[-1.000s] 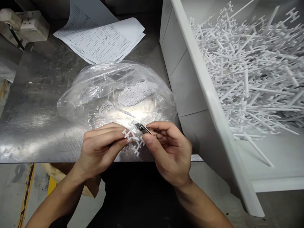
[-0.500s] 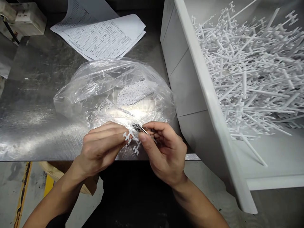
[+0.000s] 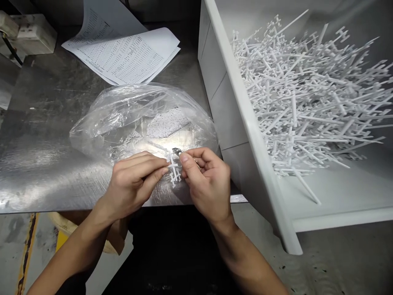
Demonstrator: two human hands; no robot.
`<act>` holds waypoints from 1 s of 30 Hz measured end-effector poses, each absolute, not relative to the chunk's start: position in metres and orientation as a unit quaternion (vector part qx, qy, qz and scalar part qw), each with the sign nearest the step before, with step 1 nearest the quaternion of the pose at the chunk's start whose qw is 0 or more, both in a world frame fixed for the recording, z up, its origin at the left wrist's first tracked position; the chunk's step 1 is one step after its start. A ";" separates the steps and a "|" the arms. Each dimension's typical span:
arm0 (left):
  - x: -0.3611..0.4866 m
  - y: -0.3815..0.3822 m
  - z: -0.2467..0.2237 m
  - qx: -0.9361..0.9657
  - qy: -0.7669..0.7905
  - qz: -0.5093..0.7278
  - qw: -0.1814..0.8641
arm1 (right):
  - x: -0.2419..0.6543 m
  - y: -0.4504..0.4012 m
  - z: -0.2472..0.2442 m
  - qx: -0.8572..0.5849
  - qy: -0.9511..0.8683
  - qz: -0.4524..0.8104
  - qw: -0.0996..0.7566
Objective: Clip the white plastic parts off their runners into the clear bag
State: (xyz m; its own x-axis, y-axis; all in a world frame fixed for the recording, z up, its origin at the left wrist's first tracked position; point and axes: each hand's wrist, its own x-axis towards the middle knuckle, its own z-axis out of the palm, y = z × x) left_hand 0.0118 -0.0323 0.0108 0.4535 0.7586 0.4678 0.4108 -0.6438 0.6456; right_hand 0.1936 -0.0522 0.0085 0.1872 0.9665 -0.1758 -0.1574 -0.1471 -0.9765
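A worker's bare hands meet over the near edge of a metal counter [image 3: 46,143], a white branched piece [image 3: 173,172] turned closer to upright between them, where moments earlier it slanted with its short crossbars fanned toward the left hand [image 3: 132,184]. The left hand's grip is a closed pinch, thumb against fingertips, on the side of the piece. The right hand [image 3: 208,184] has its grip closed around a small metal tool [image 3: 177,151], whose dark tips now sit beside the upper end of the piece; whether they touch it, or how far they are parted, cannot be told. The turn appears to present a different part of the piece to the tool, whose long shank, plain in the earlier frame, is now mostly hidden by the fingers.

Just beyond the hands, a clear plastic bag [image 3: 101,123] spreads over the counter with a patch of small white bits [image 3: 167,123] showing within its outline, and printed sheets [image 3: 132,53] lie behind it. To the right, a pale bin [image 3: 231,123] holds a tangled heap of white stems [image 3: 307,102]; it appears farther left than before, a shift consistent with the head camera turning.
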 end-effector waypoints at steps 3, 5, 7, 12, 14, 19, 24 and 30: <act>0.010 -0.032 0.006 0.815 0.366 0.387 0.230 | 0.194 -0.054 0.007 -0.534 -0.359 0.509 0.571; 0.010 -0.033 0.004 0.815 0.364 0.388 0.229 | 0.196 -0.057 0.006 -0.514 -0.357 0.513 0.587; 0.011 -0.035 0.003 0.818 0.353 0.395 0.225 | 0.197 -0.060 0.005 -0.496 -0.371 0.524 0.584; 0.012 -0.036 0.002 0.822 0.340 0.400 0.220 | 0.198 -0.066 0.004 -0.492 -0.402 0.524 0.568; 0.013 -0.037 0.002 0.820 0.341 0.400 0.226 | 0.198 -0.068 0.005 -0.494 -0.401 0.519 0.570; 0.014 -0.037 0.004 0.821 0.341 0.401 0.222 | 0.198 -0.070 0.005 -0.488 -0.410 0.519 0.571; 0.014 -0.038 0.004 0.823 0.336 0.401 0.223 | 0.197 -0.070 0.003 -0.488 -0.416 0.511 0.573; 0.013 -0.038 0.001 0.823 0.340 0.400 0.217 | 0.199 -0.071 0.004 -0.488 -0.424 0.500 0.576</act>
